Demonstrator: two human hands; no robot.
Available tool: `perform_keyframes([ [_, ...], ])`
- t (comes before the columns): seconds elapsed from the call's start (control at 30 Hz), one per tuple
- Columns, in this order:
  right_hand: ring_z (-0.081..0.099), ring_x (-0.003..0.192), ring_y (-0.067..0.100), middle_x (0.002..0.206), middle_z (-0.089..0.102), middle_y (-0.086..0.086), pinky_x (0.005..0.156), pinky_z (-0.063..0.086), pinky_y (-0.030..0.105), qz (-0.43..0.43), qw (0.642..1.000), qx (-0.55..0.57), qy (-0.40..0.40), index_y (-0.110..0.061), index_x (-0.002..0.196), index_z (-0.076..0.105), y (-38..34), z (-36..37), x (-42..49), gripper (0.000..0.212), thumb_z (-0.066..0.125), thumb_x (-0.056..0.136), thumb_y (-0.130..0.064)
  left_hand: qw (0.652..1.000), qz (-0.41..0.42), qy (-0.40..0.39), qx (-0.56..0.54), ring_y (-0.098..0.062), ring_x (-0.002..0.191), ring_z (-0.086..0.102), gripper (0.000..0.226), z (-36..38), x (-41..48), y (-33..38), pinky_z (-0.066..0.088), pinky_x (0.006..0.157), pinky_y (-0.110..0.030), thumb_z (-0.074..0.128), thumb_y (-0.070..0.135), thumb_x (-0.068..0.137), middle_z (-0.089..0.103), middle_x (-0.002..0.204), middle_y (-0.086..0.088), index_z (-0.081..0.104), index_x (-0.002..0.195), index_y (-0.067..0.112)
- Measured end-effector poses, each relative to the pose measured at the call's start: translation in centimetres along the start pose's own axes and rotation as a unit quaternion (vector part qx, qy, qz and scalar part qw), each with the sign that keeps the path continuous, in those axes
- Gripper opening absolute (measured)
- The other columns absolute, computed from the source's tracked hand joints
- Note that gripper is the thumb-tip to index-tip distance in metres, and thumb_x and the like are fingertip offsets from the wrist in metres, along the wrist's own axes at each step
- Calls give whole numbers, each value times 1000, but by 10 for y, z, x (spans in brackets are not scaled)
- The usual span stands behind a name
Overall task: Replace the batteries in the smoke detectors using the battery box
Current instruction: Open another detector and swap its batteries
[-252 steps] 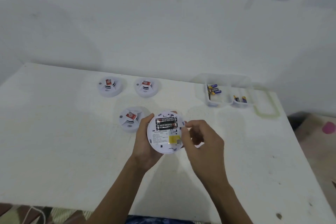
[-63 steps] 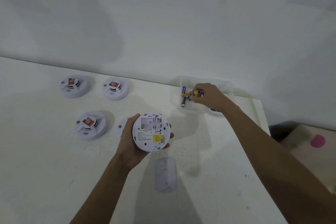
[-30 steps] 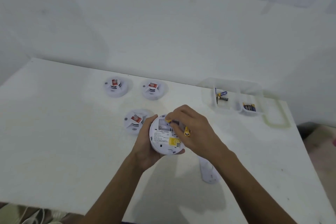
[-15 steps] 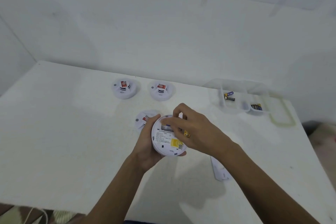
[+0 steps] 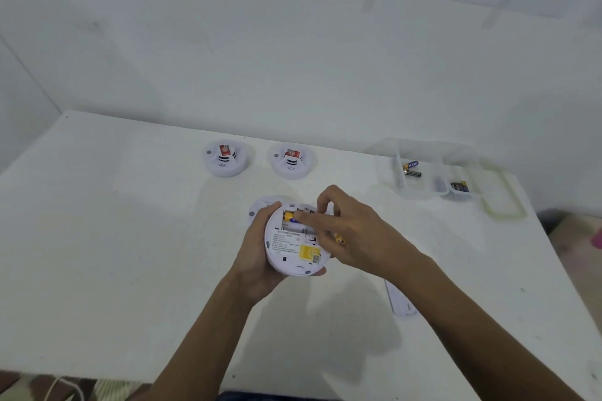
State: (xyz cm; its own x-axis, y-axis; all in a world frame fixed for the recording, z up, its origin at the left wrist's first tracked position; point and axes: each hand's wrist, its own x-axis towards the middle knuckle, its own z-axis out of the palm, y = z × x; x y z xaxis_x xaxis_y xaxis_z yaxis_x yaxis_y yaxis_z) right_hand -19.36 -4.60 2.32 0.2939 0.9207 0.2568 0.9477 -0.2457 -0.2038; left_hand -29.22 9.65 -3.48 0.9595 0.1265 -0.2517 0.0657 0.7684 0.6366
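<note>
Your left hand (image 5: 257, 257) grips the smoke detector (image 5: 286, 247) from its left edge at the centre of the frame. It holds the detector off the bench (image 5: 97, 238) with the back side up, so the printed label and yellow sticker face you. The battery slot at the top of that back side is uncovered. A yellow and blue battery (image 5: 289, 217) lies in the slot, with its yellow end toward the left.

Your right hand (image 5: 358, 231) reaches in from the right with its fingers curled over the slot. The fingertips seem to pinch that battery, though blur makes the contact hard to read. A second battery (image 5: 340, 240) is tucked under the same hand, and only its yellow tip shows.

A third detector (image 5: 255, 210) sits on the bench just behind your left hand, mostly hidden. Two more detectors (image 5: 224, 158) (image 5: 292, 159) stand side by side further up the frame, each with a red tag on top.

The clear battery box (image 5: 384, 166) is at the right of the frame, well apart from your hands. It has loose batteries in its left compartment (image 5: 411, 169) and more in its right compartment (image 5: 458, 186). Its green-rimmed lid (image 5: 501, 192) lies just right of it. A white slot cover (image 5: 399, 301) lies on the bench below your right forearm.
</note>
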Motion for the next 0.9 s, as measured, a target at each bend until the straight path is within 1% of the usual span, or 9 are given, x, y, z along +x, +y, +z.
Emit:
perform_keyframes([
  [0.07,38,62,7,94,52,6,59,21,4,9,999,3,33,-19,111,68,-3,-2,1,24,58,90,-24,999,17,-27,4,-27,76,72,32,2,-2,5,59,61,-41,54,45,80,74,91,-9,77,87,23],
  [0.17,45,61,3,80,53,-7,57,31,5,84,985,71,132,-14,93,69,-12,-5,7,28,50,91,-35,998,38,-48,19,-38,91,65,58,-1,2,4,52,80,-61,81,49,59,66,107,-19,69,105,17],
  [0.3,47,49,5,50,42,-14,51,33,9,261,929,173,195,-23,67,48,-17,-8,14,32,65,86,-42,999,-25,-24,-29,-41,102,63,44,-8,9,1,48,86,-59,60,49,81,65,116,-17,68,113,20],
  [0.4,38,50,8,56,39,-8,52,35,18,344,906,215,122,-22,74,43,-17,-13,16,33,68,83,-42,997,-63,-12,-33,-36,95,68,52,-6,8,1,54,80,-51,28,47,94,71,106,-11,75,100,25],
  [0.53,48,55,1,73,44,1,49,38,11,328,881,338,37,-18,105,43,-22,-15,10,14,50,94,-13,997,-59,-30,-34,-26,75,73,59,2,6,5,57,70,-46,23,40,90,76,86,-4,79,75,28],
  [0.67,57,70,16,81,57,0,63,49,28,301,881,347,114,-21,108,56,-25,-6,7,23,44,96,-6,996,-63,-35,-45,-33,86,71,47,-7,11,5,53,79,-54,37,47,84,73,99,-11,78,89,24],
  [0.73,63,80,10,89,65,-5,70,53,20,297,877,350,143,-21,111,58,-28,-2,8,21,52,94,-10,997,-49,-46,-40,-34,86,71,38,-9,11,4,54,76,-53,53,48,75,73,99,-11,77,91,24],
  [0.83,67,85,8,97,72,-4,72,53,17,299,866,355,188,-26,102,53,-33,3,10,18,60,91,-14,999,-10,-35,-39,-35,92,67,64,-15,16,0,57,73,-52,84,52,51,70,104,-12,69,106,21],
  [0.9,68,84,12,96,73,-3,69,56,25,307,849,376,208,-28,98,50,-36,6,10,21,62,90,-13,999,-7,-18,-41,-33,89,68,62,-14,15,0,57,67,-50,83,52,52,70,103,-13,70,104,21],
])
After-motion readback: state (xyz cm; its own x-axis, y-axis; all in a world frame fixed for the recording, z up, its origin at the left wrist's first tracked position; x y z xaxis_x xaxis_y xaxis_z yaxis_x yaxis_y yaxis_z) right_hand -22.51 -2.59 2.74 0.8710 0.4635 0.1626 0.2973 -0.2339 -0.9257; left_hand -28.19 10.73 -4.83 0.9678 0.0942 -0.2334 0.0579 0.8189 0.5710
